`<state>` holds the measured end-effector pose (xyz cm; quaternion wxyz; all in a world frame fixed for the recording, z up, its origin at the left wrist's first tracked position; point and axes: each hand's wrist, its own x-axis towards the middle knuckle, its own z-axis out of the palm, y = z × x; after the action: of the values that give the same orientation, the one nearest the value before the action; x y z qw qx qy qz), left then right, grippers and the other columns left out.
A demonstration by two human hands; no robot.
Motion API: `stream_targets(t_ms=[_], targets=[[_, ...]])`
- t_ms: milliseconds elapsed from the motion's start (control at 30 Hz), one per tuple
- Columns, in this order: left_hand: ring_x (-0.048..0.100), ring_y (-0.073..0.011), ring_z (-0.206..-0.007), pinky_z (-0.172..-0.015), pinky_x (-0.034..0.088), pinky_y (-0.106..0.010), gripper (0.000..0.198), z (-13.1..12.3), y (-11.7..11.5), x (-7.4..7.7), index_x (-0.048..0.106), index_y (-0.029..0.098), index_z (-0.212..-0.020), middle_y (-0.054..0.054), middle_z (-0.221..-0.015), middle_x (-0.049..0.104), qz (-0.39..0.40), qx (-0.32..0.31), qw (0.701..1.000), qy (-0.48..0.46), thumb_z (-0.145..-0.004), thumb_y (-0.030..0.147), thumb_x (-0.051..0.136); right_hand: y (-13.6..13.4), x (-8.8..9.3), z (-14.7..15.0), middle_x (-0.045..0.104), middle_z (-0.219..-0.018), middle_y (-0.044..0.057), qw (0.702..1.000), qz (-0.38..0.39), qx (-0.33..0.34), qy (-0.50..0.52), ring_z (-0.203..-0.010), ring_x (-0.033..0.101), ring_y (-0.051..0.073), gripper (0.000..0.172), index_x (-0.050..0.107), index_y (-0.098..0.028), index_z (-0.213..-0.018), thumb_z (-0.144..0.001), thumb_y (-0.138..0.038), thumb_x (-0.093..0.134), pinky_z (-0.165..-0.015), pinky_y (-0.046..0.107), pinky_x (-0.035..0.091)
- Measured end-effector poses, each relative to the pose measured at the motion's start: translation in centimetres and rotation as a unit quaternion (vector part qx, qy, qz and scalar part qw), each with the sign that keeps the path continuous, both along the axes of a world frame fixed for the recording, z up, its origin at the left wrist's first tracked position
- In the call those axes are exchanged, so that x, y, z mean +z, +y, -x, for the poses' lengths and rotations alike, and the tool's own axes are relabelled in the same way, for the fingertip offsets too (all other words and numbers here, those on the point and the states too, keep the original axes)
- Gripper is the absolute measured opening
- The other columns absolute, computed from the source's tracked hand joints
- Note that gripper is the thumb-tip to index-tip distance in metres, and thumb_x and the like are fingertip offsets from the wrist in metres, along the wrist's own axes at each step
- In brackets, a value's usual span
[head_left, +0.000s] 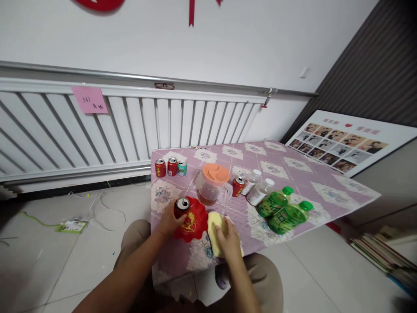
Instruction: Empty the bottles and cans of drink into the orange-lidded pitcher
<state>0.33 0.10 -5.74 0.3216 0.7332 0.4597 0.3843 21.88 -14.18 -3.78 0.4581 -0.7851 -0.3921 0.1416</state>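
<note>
My left hand is wrapped round a dark red drink can, its opened top facing up. The can is over the left part of a red scalloped plate; whether it touches the plate I cannot tell. On the table's near side, my right hand grips a folded yellow cloth, which lies just right of the plate. Behind both hands stands a clear pitcher with an orange lid and some brownish liquid inside.
Several small cans stand at the back left. Right of the pitcher are a red can, two white-capped bottles and two green bottles. A radiator runs behind the table. Cables lie on the floor.
</note>
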Motion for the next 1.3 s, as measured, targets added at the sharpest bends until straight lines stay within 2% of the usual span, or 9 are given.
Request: stream_targets(t_ms=[67,167,333,667,867,1100,1200,1300], targets=[[0.057,-0.0276,-0.126,-0.111,0.042,-0.05,0.072,0.0,0.0,0.1,0.046,0.021,-0.135,-0.011,-0.133,0.061,-0.002,-0.003,1.0,-0.008,-0.069,0.021,0.075,-0.4,-0.4,1.4,0.057,-0.14,0.019,0.995,0.076,0.018,-0.069,-0.134,0.048,0.038,0.059,0.06,-0.019,-0.128,-0.077,-0.047,0.06,-0.11,0.054,0.035],[0.057,-0.027,-0.126,-0.111,0.042,-0.049,0.07,0.0,0.0,0.1,0.047,0.02,-0.134,-0.011,-0.132,0.061,-0.01,-0.005,1.0,-0.024,-0.069,0.021,0.074,-0.7,0.0,2.8,0.042,-0.155,0.017,0.96,0.212,0.037,-0.18,-0.143,0.036,0.036,0.066,0.049,-0.023,-0.144,-0.083,-0.047,0.059,-0.109,0.055,0.033],[0.058,-0.0279,-0.124,-0.112,0.041,-0.05,0.069,0.0,0.2,-0.1,0.048,0.02,-0.133,-0.01,-0.13,0.063,0.003,-0.011,0.999,-0.046,-0.068,0.021,0.074,-0.4,0.9,2.9,0.035,-0.16,0.014,0.931,0.303,0.047,-0.199,-0.145,0.032,0.032,0.073,0.037,-0.022,-0.154,-0.088,-0.05,0.055,-0.107,0.051,0.036],[0.057,-0.0298,-0.125,-0.112,0.04,-0.051,0.068,0.0,0.4,-0.8,0.048,0.017,-0.132,-0.014,-0.132,0.061,-0.024,-0.012,0.998,-0.06,-0.069,0.022,0.072,-0.4,1.1,1.4,0.035,-0.16,0.013,0.93,0.312,0.069,-0.183,-0.143,0.035,0.031,0.069,0.037,-0.023,-0.154,-0.091,-0.045,0.054,-0.103,0.052,0.041],[0.057,-0.0294,-0.126,-0.114,0.039,-0.052,0.069,0.0,0.3,-0.6,0.051,0.019,-0.131,-0.012,-0.132,0.062,-0.012,-0.01,0.995,-0.096,-0.066,0.021,0.075,-0.4,0.7,1.9,0.036,-0.16,0.012,0.928,0.303,0.055,-0.212,-0.143,0.034,0.032,0.066,0.039,-0.024,-0.152,-0.091,-0.043,0.054,-0.103,0.053,0.041],[0.055,-0.0304,-0.129,-0.116,0.036,-0.053,0.07,0.1,0.1,-0.2,0.05,0.018,-0.132,-0.013,-0.134,0.06,-0.004,-0.011,0.997,-0.08,-0.068,0.021,0.075,-0.3,0.6,2.1,0.039,-0.158,0.013,0.928,0.296,0.051,-0.221,-0.141,0.036,0.033,0.064,0.041,-0.024,-0.151,-0.091,-0.043,0.055,-0.1,0.055,0.043],[0.057,-0.0292,-0.126,-0.114,0.039,-0.051,0.066,0.4,0.2,0.2,0.05,0.018,-0.131,-0.012,-0.131,0.062,0.016,-0.021,0.995,-0.098,-0.069,0.02,0.074,-0.3,0.2,1.7,0.041,-0.156,0.014,0.937,0.276,0.053,-0.208,-0.14,0.039,0.035,0.063,0.044,-0.025,-0.149,-0.09,-0.04,0.057,-0.099,0.057,0.043],[0.06,-0.0272,-0.122,-0.112,0.042,-0.048,0.063,0.6,0.5,0.8,0.05,0.018,-0.129,-0.011,-0.128,0.064,0.05,-0.02,0.991,-0.121,-0.07,0.019,0.072,-0.4,-0.7,1.1,0.047,-0.151,0.016,0.959,0.215,0.048,-0.178,-0.136,0.043,0.038,0.058,0.053,-0.024,-0.143,-0.086,-0.034,0.06,-0.098,0.061,0.043]])
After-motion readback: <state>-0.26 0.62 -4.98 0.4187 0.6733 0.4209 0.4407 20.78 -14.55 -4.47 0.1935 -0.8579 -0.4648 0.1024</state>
